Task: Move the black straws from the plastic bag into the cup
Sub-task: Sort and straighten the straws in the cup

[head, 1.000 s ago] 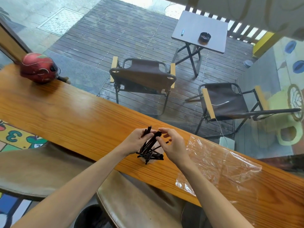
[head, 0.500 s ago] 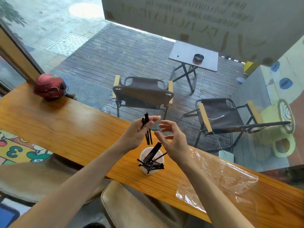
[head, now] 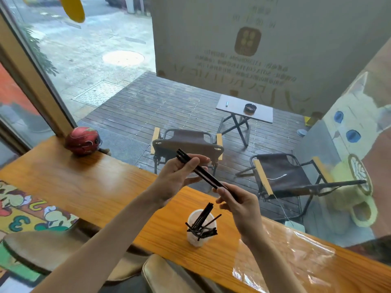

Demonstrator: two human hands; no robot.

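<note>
Currently, a small bundle of black straws (head: 203,174) is held slanted in the air above the wooden counter (head: 84,182), with the left hand (head: 179,176) pinching its upper end between thumb and fingers and the right hand (head: 239,205) pinching its lower end. The white cup (head: 200,235) stands on the counter below the hands, already holding a loose cluster of straws. The clear plastic bag (head: 281,261) lies flat on the counter to the right of the cup.

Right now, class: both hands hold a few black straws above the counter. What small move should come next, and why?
Probably lower the held straws into the white cup: both the left hand and right hand grip them above it, and the cup already holds others.
</note>
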